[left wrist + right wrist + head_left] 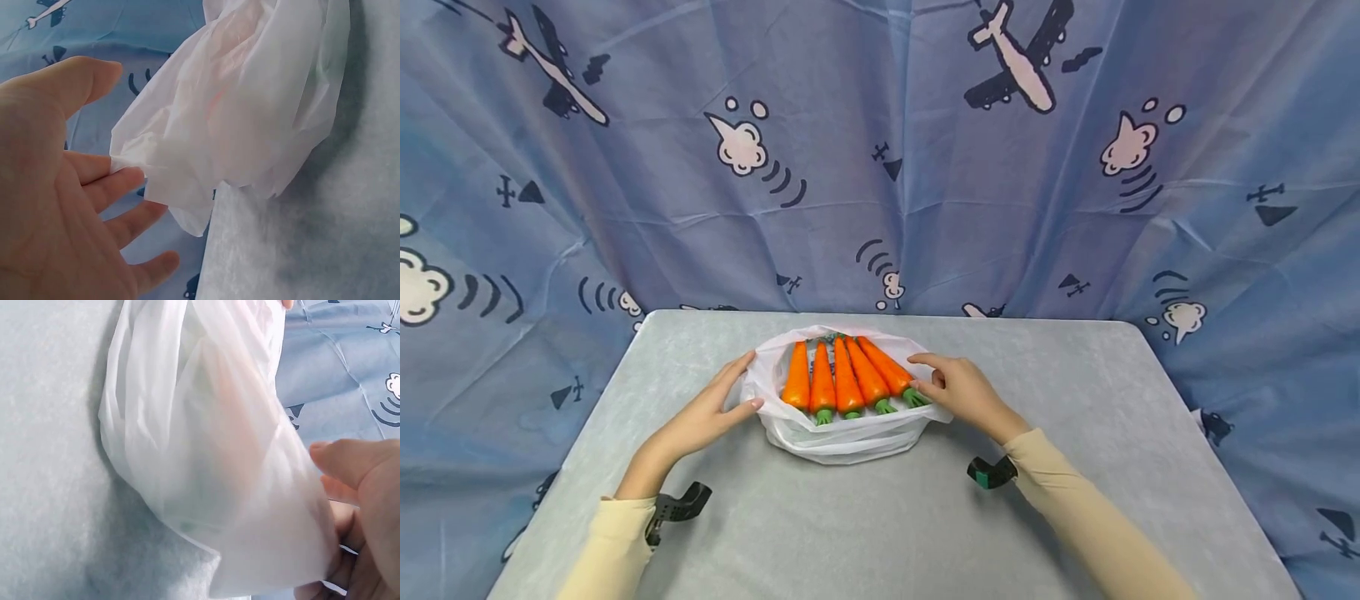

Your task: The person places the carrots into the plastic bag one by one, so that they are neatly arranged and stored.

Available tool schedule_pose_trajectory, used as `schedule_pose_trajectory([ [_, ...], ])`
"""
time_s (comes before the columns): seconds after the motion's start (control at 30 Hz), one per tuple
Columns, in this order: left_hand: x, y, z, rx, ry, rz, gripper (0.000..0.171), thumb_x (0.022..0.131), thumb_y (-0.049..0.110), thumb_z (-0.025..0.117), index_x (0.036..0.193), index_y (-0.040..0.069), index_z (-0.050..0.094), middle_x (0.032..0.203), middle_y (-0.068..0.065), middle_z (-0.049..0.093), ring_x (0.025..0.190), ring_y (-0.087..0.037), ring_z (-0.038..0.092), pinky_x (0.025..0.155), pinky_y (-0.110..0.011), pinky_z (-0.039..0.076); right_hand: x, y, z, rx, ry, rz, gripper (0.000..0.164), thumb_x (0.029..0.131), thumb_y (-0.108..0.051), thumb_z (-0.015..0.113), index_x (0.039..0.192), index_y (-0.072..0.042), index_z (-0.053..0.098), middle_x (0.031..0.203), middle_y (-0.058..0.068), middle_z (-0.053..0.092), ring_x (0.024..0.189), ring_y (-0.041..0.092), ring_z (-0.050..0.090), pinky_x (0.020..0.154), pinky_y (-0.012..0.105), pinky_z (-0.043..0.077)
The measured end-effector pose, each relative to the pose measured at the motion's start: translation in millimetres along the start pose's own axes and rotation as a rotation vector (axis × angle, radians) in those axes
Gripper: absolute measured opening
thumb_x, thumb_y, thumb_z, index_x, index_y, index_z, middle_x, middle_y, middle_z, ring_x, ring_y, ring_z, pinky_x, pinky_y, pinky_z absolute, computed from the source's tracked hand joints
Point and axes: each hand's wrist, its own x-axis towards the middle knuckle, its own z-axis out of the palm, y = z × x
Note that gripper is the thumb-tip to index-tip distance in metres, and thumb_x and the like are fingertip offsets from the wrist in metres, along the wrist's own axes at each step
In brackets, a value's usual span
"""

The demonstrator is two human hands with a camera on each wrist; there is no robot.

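A white plastic bag (850,446) rests on the table with its mouth spread wide. Inside it, several orange carrots (846,379) with short green tops lie side by side, tops toward the near side. My left hand (703,417) touches the bag's left rim, fingers extended and thumb apart. In the left wrist view, the fingertips meet the thin plastic (181,169). At the right rim is my right hand (966,392), its index finger and thumb spread near the rightmost carrot. Some of its fingers lie behind the plastic (269,544) in the right wrist view.
The bag stands toward the far part of a light grey table (850,533). Behind the far edge hangs a blue curtain (850,167) printed with planes and clouds. Dark wrist-worn devices (681,504) show below both hands.
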Motion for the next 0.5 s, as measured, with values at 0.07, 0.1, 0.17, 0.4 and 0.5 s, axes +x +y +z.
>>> schedule_pose_trajectory([
  [0.07,-1.4,-0.2,-0.2,0.003,-0.008,-0.003,0.08,0.098,0.038,0.06,0.16,0.012,0.016,0.163,-0.021,0.021,0.15,-0.044,0.021,0.117,-0.067,0.021,-2.6,1.3,-2.0,0.011,-0.008,-0.008,0.041,0.091,-0.026,0.071,0.129,-0.012,0.065,0.054,-0.007,0.042,0.047,0.005,0.037,0.048,0.021,0.03],
  [0.1,-2.2,-0.4,-0.1,0.007,-0.01,-0.003,0.08,0.098,0.038,0.06,0.16,0.012,0.016,0.163,-0.021,0.021,0.15,-0.044,0.021,0.117,-0.067,0.021,-4.0,1.9,-3.2,0.015,-0.012,-0.012,0.041,0.092,-0.025,0.071,0.13,-0.012,0.065,0.055,-0.007,0.044,0.048,0.005,0.038,0.048,0.02,0.032],
  [0.17,-4.1,-1.0,0.0,0.01,-0.012,0.0,0.079,0.098,0.038,0.06,0.159,0.013,0.017,0.163,-0.02,0.021,0.15,-0.044,0.022,0.117,-0.068,0.022,-6.7,2.2,-6.3,0.033,-0.014,-0.013,0.041,0.092,-0.024,0.07,0.131,-0.012,0.064,0.057,-0.007,0.049,0.05,0.006,0.042,0.048,0.02,0.035],
  [0.4,-9.8,2.3,-2.4,0.047,0.001,0.007,0.079,0.097,0.039,0.061,0.159,0.016,0.018,0.164,-0.019,0.02,0.15,-0.046,0.019,0.115,-0.07,0.022,-17.1,-0.2,-23.5,-0.014,0.051,-0.02,0.048,0.093,-0.029,0.069,0.139,-0.022,0.058,0.092,-0.003,0.07,0.09,0.016,0.06,0.075,0.035,0.052],
  [0.5,-13.0,5.0,-4.6,0.068,0.019,0.005,0.081,0.096,0.038,0.063,0.16,0.019,0.016,0.165,-0.018,0.018,0.15,-0.046,0.016,0.114,-0.072,0.021,-22.9,0.3,-31.6,-0.071,0.097,-0.061,0.053,0.093,-0.035,0.069,0.143,-0.028,0.053,0.12,0.002,0.069,0.113,0.022,0.056,0.093,0.048,0.05],
])
